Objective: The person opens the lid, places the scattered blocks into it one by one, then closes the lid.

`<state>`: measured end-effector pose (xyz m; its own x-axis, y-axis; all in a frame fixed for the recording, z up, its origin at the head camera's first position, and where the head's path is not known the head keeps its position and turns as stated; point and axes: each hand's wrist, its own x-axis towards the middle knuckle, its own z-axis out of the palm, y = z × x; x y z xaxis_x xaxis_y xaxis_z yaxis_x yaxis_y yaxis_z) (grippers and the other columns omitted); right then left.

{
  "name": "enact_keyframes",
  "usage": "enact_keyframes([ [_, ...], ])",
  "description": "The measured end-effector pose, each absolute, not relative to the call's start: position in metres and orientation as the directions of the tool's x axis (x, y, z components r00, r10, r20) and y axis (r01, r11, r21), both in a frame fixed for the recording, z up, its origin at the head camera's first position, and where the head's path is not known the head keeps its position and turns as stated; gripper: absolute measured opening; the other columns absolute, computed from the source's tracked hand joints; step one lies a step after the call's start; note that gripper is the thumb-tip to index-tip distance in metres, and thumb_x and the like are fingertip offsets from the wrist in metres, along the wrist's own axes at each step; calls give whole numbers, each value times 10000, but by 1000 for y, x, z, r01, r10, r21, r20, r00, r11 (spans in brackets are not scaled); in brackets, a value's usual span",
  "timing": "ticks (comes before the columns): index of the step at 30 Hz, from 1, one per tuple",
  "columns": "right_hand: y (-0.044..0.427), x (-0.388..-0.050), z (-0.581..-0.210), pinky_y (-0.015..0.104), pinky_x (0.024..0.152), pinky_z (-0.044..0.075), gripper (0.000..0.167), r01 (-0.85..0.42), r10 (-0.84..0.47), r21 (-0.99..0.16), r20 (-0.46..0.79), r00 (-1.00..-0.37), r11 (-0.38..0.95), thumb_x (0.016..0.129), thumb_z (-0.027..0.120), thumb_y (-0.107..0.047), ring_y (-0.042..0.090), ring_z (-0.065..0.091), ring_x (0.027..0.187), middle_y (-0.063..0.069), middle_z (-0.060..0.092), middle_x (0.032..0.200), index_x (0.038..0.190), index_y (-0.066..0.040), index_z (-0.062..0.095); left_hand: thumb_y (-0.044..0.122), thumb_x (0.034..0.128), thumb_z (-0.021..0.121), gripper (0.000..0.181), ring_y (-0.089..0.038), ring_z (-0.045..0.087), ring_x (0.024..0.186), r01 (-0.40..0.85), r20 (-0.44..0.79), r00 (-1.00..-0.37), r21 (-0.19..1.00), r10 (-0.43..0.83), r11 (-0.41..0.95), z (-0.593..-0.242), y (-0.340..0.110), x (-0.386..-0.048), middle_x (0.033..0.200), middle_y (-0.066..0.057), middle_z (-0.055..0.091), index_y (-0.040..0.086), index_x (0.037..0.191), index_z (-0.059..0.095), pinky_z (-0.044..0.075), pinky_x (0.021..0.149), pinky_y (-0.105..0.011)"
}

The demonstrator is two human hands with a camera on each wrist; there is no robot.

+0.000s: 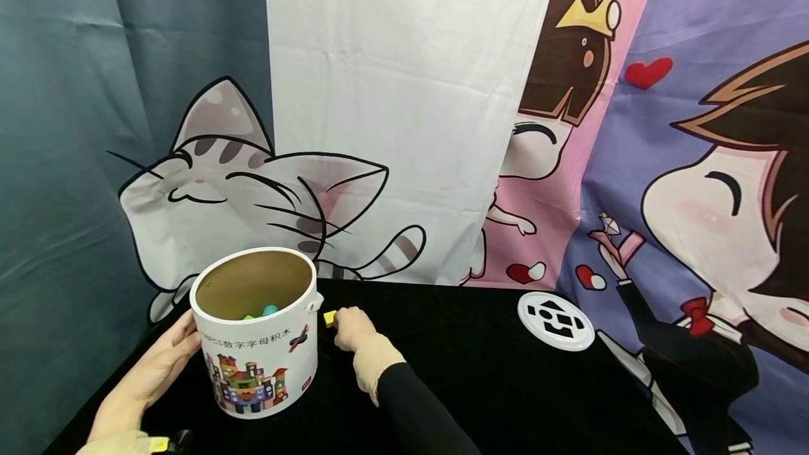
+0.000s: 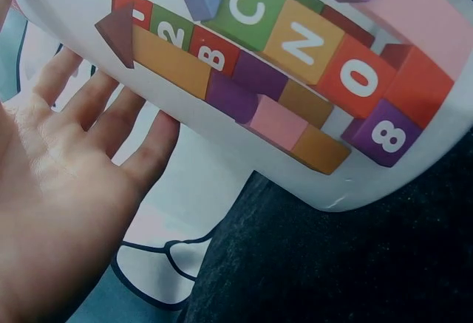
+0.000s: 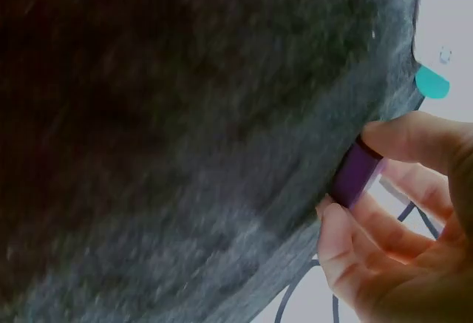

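Note:
A white bucket [image 1: 291, 350] printed with letter and number blocks stands on the black cloth at the left. Inside it, a teal piece [image 1: 270, 310] and a bit of green show below the rim. My left hand [image 1: 161, 364] rests against the bucket's left side, and in the left wrist view its fingers [image 2: 151, 145] lie extended along the wall. To the right of the bucket, my right hand [image 1: 355, 330] has a yellow piece [image 1: 329, 318] at its fingertips. In the right wrist view, thumb and finger pinch a small purple block [image 3: 355, 174]; whether both are one block I cannot tell.
A round white lid [image 1: 556, 321] with dark cutouts lies on the black cloth [image 1: 455, 357] at the right. Cartoon-printed curtains [image 1: 404, 90] hang behind the cloth. A teal piece [image 3: 432, 83] shows beside the cloth's edge in the right wrist view.

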<state>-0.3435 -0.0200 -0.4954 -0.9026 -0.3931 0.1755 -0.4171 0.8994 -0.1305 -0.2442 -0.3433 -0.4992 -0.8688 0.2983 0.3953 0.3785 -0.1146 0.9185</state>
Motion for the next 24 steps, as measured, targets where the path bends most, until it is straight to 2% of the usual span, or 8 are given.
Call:
enact_keyframes([
  [6, -2, -348, -484, 294, 623, 481, 163, -392, -370, -177, 146, -918, 903, 696, 798, -85, 172, 585, 680, 5, 629, 768, 767, -146, 665, 79, 1056, 372, 657, 144, 312, 1264, 369, 376, -878, 926, 295, -82, -496, -343, -245, 1512, 132, 201, 113, 1578, -25, 307, 937, -111],
  [14, 25, -365, -460, 328, 674, 504, 182, -358, -332, -202, 151, -931, 912, 724, 793, -108, 211, 627, 782, 42, 657, 882, 877, -132, 697, 22, 1046, 345, 623, 102, 305, 1296, 419, 440, -839, 898, 319, -137, -496, -342, -247, 1477, 171, 275, 104, 1582, 38, 296, 953, -117],
  [19, 37, -369, -433, 324, 747, 505, 198, -388, -354, -212, 183, -917, 897, 753, 764, -95, 202, 627, 855, 31, 658, 939, 939, -118, 702, 8, 1042, 338, 617, 87, 310, 1304, 428, 453, -830, 891, 324, -149, -499, -343, -247, 1474, 168, 299, 104, 1582, 58, 295, 958, -118],
  [24, 40, -367, -397, 325, 786, 501, 204, -446, -402, -194, 231, -886, 874, 778, 751, -109, 188, 621, 895, 15, 660, 957, 979, -116, 716, 35, 1051, 335, 613, 107, 296, 1295, 411, 433, -841, 901, 323, -138, -500, -343, -246, 1476, 188, 269, 174, 1588, 72, 294, 953, -112],
])
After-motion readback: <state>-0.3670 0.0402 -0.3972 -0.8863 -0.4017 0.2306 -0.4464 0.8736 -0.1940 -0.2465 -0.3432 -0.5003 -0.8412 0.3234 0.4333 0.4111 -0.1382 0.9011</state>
